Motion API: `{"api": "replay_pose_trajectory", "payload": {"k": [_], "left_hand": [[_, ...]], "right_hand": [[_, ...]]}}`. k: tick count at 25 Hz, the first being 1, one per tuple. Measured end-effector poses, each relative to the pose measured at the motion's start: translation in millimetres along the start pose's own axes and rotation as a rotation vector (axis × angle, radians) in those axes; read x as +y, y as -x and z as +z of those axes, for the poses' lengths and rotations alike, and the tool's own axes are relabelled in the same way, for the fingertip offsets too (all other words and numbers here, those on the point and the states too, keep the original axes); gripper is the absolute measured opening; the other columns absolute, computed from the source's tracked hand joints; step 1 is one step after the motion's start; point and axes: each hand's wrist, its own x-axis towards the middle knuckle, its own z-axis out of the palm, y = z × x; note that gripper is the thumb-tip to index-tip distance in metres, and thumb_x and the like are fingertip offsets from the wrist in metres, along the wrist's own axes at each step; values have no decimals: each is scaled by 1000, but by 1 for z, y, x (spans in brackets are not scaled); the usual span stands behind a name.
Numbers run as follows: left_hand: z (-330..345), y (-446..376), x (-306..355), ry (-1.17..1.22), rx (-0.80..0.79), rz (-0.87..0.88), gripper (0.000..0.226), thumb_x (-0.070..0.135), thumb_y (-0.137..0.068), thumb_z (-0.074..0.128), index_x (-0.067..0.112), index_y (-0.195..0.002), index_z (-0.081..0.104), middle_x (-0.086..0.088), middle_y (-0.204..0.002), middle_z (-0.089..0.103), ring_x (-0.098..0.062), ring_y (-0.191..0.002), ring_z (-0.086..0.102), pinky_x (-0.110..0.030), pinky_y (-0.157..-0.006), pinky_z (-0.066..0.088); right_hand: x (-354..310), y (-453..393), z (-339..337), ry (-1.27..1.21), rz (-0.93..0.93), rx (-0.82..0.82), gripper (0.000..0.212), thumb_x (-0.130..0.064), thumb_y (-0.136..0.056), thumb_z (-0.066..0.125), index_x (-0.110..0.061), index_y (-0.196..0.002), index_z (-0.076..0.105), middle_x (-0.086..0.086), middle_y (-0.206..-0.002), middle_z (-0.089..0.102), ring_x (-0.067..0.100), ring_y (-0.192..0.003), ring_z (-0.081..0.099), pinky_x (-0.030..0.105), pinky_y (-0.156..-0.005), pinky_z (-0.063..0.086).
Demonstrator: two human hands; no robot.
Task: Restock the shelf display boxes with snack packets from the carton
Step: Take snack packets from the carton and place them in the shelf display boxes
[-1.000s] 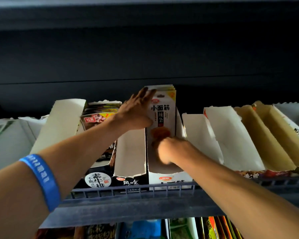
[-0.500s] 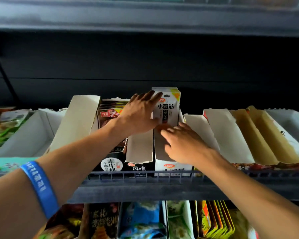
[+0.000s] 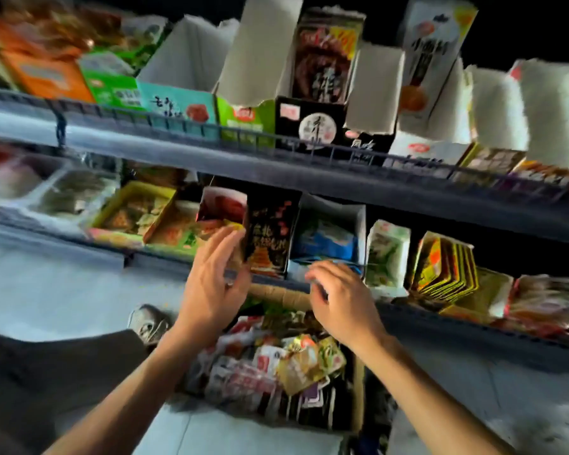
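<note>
A cardboard carton (image 3: 357, 399) on the floor holds several loose snack packets (image 3: 276, 366) in red, white and yellow. My left hand (image 3: 211, 284) hovers above it with fingers spread, holding nothing. My right hand (image 3: 339, 297) hangs beside it with fingers loosely curled and empty. On the upper shelf the white display box (image 3: 421, 149) holds a stack of white snack packets (image 3: 431, 50) standing upright. Beside it a black display box (image 3: 309, 123) holds dark packets. The picture is blurred by motion.
Two dark shelf rails (image 3: 276, 159) with wire fronts cross the view. The lower shelf holds a black packet box (image 3: 270, 231), a blue-filled box (image 3: 329, 238) and yellow packets (image 3: 444, 264). My shoe (image 3: 148, 320) and dark trouser leg (image 3: 46, 372) are left of the carton on the pale floor.
Both hands have left the white packets in the upper display box and dropped down over the carton. The view has swung downward, showing the lower shelf and floor.
</note>
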Motion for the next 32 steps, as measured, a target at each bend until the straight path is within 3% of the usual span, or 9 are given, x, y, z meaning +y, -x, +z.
{"api": "replay_pose_trajectory", "payload": {"k": [3, 6, 9, 13, 15, 17, 19, 23, 32], "left_hand": [[18, 65, -79, -137, -382, -234, 58, 42, -77, 43, 10, -121, 61, -16, -116, 65, -37, -104, 64, -36, -83, 51], [29, 111, -141, -280, -693, -285, 29, 42, -86, 42, 25, -104, 57, -5, -103, 65, -32, -89, 69, -39, -67, 57], [35, 98, -150, -365, -670, -334, 34, 49, -88, 42, 29, -108, 60, 5, -113, 65, -24, -106, 65, -38, -88, 53], [70, 48, -140, -426, -700, -254, 90, 70, -71, 23, 19, -140, 49, -4, -145, 50, -25, -137, 43, -43, -119, 27], [90, 29, -154, -308, -673, -372, 94, 74, -73, 38, 17, -147, 38, -4, -150, 43, -25, -139, 39, -43, -116, 33], [109, 20, -168, -255, -634, -503, 70, 47, -88, 55, 14, -146, 35, -9, -147, 47, -28, -135, 44, -43, -112, 37], [122, 20, -180, -241, -604, -564, 55, 26, -95, 53, 14, -146, 36, -14, -140, 54, -31, -128, 52, -43, -108, 42], [131, 26, -194, -202, -611, -542, 49, 20, -94, 58, 18, -142, 46, -14, -129, 62, -34, -118, 60, -45, -102, 48], [136, 28, -198, -90, -627, -632, 37, 10, -93, 53, 18, -130, 52, -12, -124, 65, -31, -117, 60, -38, -99, 46]], "right_hand": [[8, 41, 75, -10, 265, -509, 34, -23, -94, 54, -19, -128, 59, -1, -136, 57, 21, -126, 52, 33, -101, 43], [14, 66, 124, 30, 278, -739, 44, -22, -98, 48, -19, -142, 46, 0, -149, 46, 20, -138, 41, 29, -111, 32], [17, 44, 148, -6, 365, -680, 47, -22, -100, 47, -20, -146, 43, 0, -150, 46, 19, -137, 42, 31, -111, 36], [29, 6, 174, -18, 489, -553, 49, -30, -104, 40, -20, -151, 35, 1, -152, 44, 20, -139, 41, 33, -110, 37], [38, -5, 190, -110, 649, -577, 50, -36, -106, 35, -19, -153, 32, 5, -155, 40, 23, -141, 38, 34, -112, 33], [47, -11, 206, -170, 744, -587, 50, -38, -107, 32, -17, -152, 35, 7, -155, 41, 26, -141, 39, 34, -112, 32], [50, -11, 217, -137, 767, -562, 47, -37, -107, 31, -16, -148, 42, 7, -150, 47, 26, -137, 43, 33, -109, 33], [50, -16, 224, -140, 876, -569, 43, -33, -106, 30, -13, -140, 48, 11, -145, 51, 29, -131, 48, 35, -105, 37], [35, 22, 230, 186, 644, -613, 46, -34, -99, 37, -17, -139, 51, 13, -162, 21, 31, -141, 31, 44, -111, 33]]}}
